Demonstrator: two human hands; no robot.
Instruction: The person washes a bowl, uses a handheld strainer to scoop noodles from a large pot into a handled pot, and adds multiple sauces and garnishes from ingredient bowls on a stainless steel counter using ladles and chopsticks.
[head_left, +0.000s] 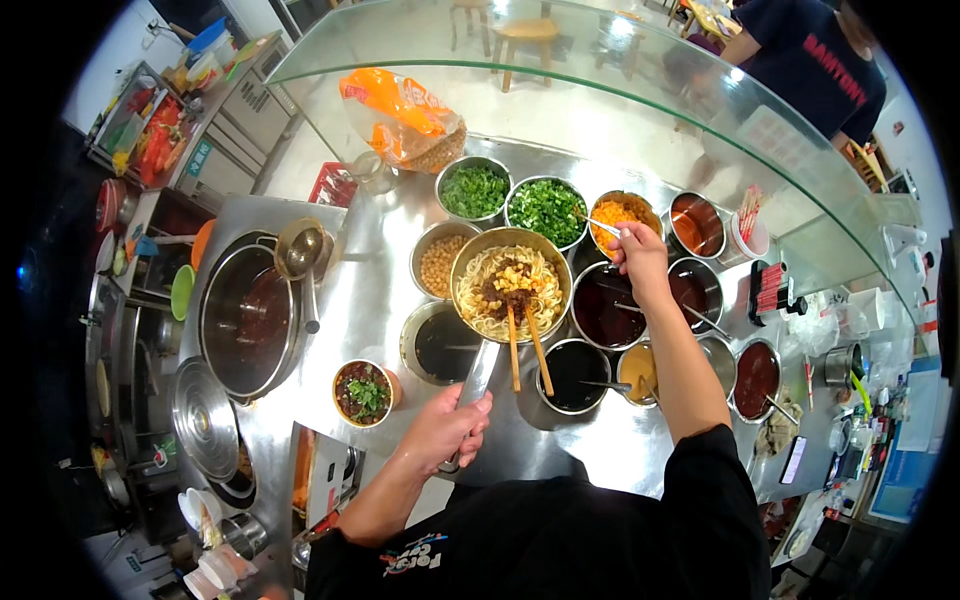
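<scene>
My left hand (448, 431) grips the flat handle of a long-handled metal pan (484, 358). Noodles (480, 300) fill the pan, topped with dark minced sauce (499, 289) and yellow diced bits (519, 278). A pair of wooden chopsticks (531, 352) leans on its near rim. Further to the right, my right hand (640, 259) holds a metal spoon (600, 223), its tip by the rim of a pot of orange diced food (613, 214). Chopped scallions (546, 212) and chopped green herbs (472, 189) fill two metal pots nearby. A pot of chickpeas (441, 264) is partly behind the pan.
Pots of dark sauce (574, 367) and red sauce (756, 379) surround the pan. Near my left forearm stands a herb-topped cup (364, 394). A large stockpot (251, 322) and a ladle (303, 251) are at left. A glass guard (525, 71) curves across the far side; a person (814, 71) stands beyond.
</scene>
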